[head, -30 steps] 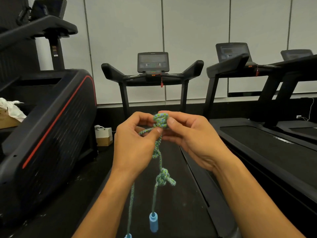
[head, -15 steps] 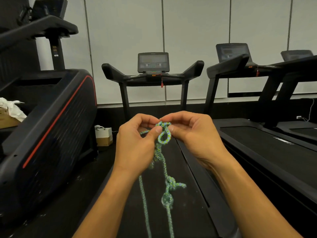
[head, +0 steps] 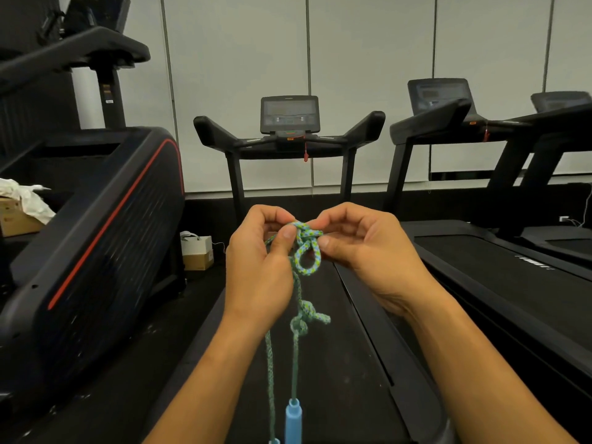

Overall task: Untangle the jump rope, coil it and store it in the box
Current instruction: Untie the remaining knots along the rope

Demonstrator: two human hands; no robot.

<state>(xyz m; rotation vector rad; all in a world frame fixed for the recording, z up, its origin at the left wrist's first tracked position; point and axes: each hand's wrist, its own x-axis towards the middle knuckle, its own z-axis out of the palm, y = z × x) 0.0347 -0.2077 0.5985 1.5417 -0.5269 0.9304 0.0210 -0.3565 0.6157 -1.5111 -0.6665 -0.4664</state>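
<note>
Both hands, left hand (head: 259, 277) and right hand (head: 368, 251), are pinching the jump rope (head: 306, 251) knot; next, I think, fingers must be loosening its loop.

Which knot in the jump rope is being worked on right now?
The upper knot, pinched between the left hand and right hand, with an open loop below it. The lower knot hangs free, untouched.

The jump rope (head: 307, 251) is braided in light blue and green flecks — its handle (head: 293, 423) plain sky blue. The treadmill (head: 290, 136) is black with a red cord at the console, and the machine (head: 96, 238) at left is black with a red stripe — the wall (head: 237, 75) pale grey-white.
</note>
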